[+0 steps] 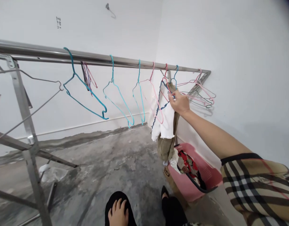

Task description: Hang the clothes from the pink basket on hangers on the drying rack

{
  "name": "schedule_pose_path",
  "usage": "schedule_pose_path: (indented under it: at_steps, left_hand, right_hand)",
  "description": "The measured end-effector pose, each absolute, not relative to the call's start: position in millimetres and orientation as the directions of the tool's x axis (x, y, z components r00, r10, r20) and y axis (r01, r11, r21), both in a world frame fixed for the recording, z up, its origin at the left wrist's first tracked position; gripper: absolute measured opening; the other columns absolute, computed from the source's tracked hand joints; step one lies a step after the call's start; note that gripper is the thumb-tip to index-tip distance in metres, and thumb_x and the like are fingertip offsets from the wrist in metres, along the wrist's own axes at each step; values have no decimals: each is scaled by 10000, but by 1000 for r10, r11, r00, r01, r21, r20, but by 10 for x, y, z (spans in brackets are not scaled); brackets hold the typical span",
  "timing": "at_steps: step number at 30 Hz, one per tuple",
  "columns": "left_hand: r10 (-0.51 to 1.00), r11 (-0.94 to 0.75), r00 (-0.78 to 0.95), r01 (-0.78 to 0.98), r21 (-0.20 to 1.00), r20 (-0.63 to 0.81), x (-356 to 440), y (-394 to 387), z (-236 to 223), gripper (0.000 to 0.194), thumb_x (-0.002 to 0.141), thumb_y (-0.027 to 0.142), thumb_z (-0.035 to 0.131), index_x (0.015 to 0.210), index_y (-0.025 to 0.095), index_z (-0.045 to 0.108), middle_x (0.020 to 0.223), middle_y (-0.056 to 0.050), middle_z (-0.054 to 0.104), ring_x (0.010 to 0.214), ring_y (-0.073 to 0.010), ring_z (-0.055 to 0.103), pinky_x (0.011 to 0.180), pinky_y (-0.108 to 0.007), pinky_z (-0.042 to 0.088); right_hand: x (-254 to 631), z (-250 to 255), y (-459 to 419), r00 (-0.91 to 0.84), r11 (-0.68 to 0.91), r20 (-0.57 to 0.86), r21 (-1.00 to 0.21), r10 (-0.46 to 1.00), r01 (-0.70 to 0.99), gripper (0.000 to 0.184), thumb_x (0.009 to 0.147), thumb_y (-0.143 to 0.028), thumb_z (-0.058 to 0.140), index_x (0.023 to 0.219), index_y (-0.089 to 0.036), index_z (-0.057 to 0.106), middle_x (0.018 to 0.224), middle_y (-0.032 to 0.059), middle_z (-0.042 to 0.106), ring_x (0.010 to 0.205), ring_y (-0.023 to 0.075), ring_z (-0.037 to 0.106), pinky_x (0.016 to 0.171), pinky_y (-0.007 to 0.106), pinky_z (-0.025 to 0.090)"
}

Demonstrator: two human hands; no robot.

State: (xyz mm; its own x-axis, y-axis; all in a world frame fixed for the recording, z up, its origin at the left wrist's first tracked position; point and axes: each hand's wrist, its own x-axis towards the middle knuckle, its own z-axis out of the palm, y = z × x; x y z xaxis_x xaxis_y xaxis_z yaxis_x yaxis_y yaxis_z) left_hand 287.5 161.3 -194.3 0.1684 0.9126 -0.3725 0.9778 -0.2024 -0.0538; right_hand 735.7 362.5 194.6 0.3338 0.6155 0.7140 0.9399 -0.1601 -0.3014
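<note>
My right hand reaches up to the rail and is closed in a pinch on the blue-trimmed edge of a white top, beside the arm of a red hanger. The top hangs from that red hanger, and my fingers partly hide the spot they grip. Just behind it hangs an olive-brown garment, near a blue hanger. My left hand rests on my black-clad knee with its fingers spread, holding nothing.
A metal rail carries several bare hangers, including a teal one and a pink one. A pink basket with crumpled clothes stands below on the right. Metal rack legs and a plastic bag are at left.
</note>
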Motion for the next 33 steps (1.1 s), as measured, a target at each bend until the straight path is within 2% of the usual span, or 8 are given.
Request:
schedule_pose_path:
  at_steps: [3, 6, 12, 17, 21, 26, 33]
  left_hand:
    - [908, -205, 174, 978, -40, -380, 2855, 1618, -1980, 523, 834, 302, 388, 1296, 453, 583, 1470, 41, 507, 1432, -236, 358, 1138, -462, 295]
    - [916, -192, 180, 981, 3, -358, 2848, 1618, -2001, 527, 823, 299, 374, 1268, 479, 593, 1450, 44, 525, 1435, -253, 351, 1151, -480, 266]
    - [913, -206, 185, 978, -19, -365, 2851, 1617, -1991, 539, 836, 300, 338, 1290, 448, 589, 1461, 29, 514, 1436, -236, 347, 1147, -464, 269]
    - [913, -208, 185, 978, -26, -362, 2841, 1615, -1973, 544, 838, 308, 328, 1299, 426, 593, 1462, 19, 516, 1432, -220, 357, 1138, -438, 284]
    - [918, -185, 181, 982, 21, -353, 2838, 1612, -1958, 535, 814, 299, 363, 1254, 481, 607, 1442, 42, 535, 1425, -227, 369, 1145, -447, 274]
    - [922, -180, 184, 983, 45, -341, 2839, 1608, -1930, 532, 818, 292, 357, 1250, 458, 620, 1438, 28, 540, 1423, -238, 373, 1144, -458, 276]
    - [903, -202, 188, 979, 7, -387, 2840, 1616, -1909, 540, 833, 300, 329, 1283, 432, 597, 1460, 13, 515, 1435, -247, 349, 1146, -463, 272]
  right_hand:
    - [7377, 1982, 3548, 405, -202, 740, -354, 536, 913, 334, 864, -513, 494, 799, -201, 594, 648, 77, 628, 720, 256, 621, 740, 375, 452]
    - [7370, 1985, 3480, 398, -204, 766, -342, 505, 917, 322, 838, -513, 522, 723, -213, 541, 648, 67, 615, 688, 231, 597, 702, 353, 435]
    - [7263, 1785, 3347, 232, -67, 753, -244, 616, 968, 372, 859, -561, 484, 689, -231, 459, 670, 71, 615, 669, 218, 591, 651, 338, 414]
    - [7213, 1631, 3303, 168, 32, 724, -254, 669, 967, 348, 855, -538, 509, 703, -238, 420, 698, 53, 631, 665, 198, 599, 638, 319, 421]
    - [7196, 1583, 3313, 231, 39, 719, -338, 655, 940, 288, 816, -494, 565, 764, -237, 448, 766, 50, 659, 714, 213, 629, 679, 324, 457]
    - [7164, 1522, 3326, 362, 60, 707, -495, 608, 867, 320, 782, -511, 583, 894, -228, 483, 934, 97, 694, 834, 258, 653, 771, 373, 495]
    - [7144, 1551, 3313, 515, 90, 605, -696, 608, 712, 406, 772, -625, 538, 786, -227, 456, 718, 16, 593, 649, 168, 543, 662, 288, 447]
